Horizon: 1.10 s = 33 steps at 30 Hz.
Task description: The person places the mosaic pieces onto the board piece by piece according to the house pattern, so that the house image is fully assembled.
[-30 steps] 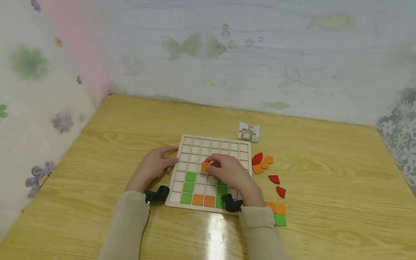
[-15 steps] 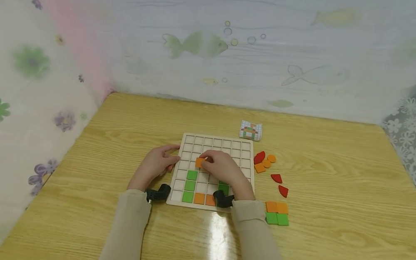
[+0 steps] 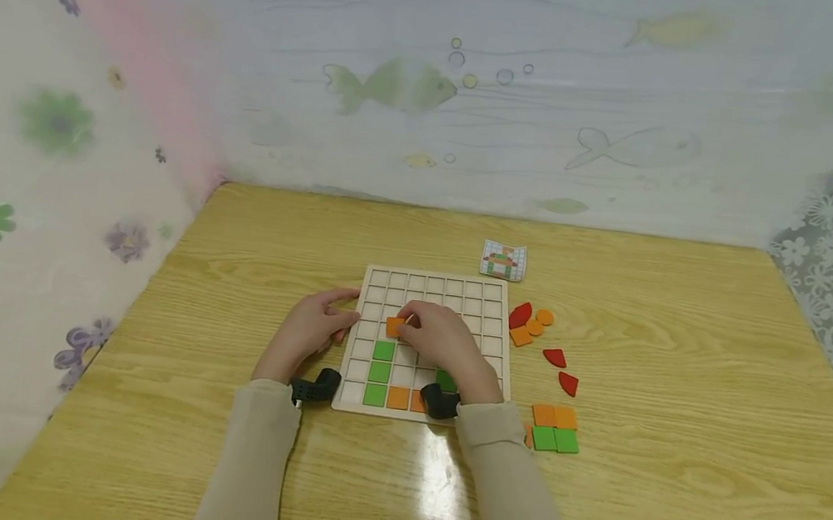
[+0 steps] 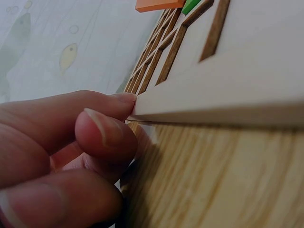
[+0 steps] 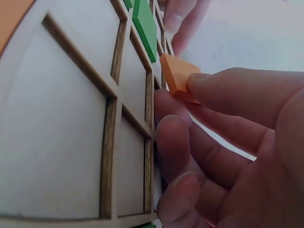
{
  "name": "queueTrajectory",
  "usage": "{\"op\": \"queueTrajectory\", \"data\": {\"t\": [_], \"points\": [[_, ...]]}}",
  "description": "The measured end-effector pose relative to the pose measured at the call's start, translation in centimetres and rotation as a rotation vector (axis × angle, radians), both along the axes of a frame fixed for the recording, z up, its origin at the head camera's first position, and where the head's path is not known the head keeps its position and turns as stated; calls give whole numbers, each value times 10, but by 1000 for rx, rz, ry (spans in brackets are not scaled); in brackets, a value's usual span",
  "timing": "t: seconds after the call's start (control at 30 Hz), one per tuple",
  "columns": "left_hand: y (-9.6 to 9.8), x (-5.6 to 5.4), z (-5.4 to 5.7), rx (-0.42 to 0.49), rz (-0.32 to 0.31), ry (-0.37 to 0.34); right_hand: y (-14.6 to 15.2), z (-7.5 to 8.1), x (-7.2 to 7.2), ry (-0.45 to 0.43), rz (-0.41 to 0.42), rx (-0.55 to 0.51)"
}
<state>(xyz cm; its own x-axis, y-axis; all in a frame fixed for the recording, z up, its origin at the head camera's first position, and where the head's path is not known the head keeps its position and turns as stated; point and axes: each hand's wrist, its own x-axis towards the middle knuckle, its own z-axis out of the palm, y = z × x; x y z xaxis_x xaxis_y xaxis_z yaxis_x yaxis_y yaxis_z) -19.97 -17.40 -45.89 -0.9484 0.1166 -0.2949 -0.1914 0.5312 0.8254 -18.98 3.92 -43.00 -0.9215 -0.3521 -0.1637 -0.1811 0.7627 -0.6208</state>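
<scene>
Board (image 3: 474, 289): green squares (image 3: 379, 372), orange squares (image 3: 398, 398) in its cells
Right hand (image 3: 446, 342): I pinch an orange tile (image 3: 394, 327)
Left hand (image 3: 308, 325): my fingers apart, one touching the rim

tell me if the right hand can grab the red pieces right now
Probably not yet: the right hand pinches an orange tile. Otherwise, nothing seems to block the red pieces beside the board.

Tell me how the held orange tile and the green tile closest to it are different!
The held tile is orange; the nearest tile is green. The right hand pinches the held tile; the nearest tile lies in a square of the board. Both look flat and square.
</scene>
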Motion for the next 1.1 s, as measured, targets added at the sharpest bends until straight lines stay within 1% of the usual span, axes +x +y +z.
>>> {"op": "queueTrajectory", "data": {"t": [0.23, 0.4, 0.57, 0.73, 0.87, 1.1], "points": [[0, 0, 1, 15, -1, 13, -6, 2, 1, 37, -13, 43], [0, 0, 1, 15, 0, 15, -10, 4, 4, 66, 5, 56], [1, 0, 2, 9, -5, 12, -13, 5, 5, 66, -11, 69], [1, 1, 2, 8, -8, 9, -16, 4, 6, 75, -35, 117], [0, 1, 2, 6, -15, 20, -18, 7, 7, 77, -31, 151], [1, 0, 1, 1, -14, 28, -19, 8, 8, 71, -30, 140]]}}
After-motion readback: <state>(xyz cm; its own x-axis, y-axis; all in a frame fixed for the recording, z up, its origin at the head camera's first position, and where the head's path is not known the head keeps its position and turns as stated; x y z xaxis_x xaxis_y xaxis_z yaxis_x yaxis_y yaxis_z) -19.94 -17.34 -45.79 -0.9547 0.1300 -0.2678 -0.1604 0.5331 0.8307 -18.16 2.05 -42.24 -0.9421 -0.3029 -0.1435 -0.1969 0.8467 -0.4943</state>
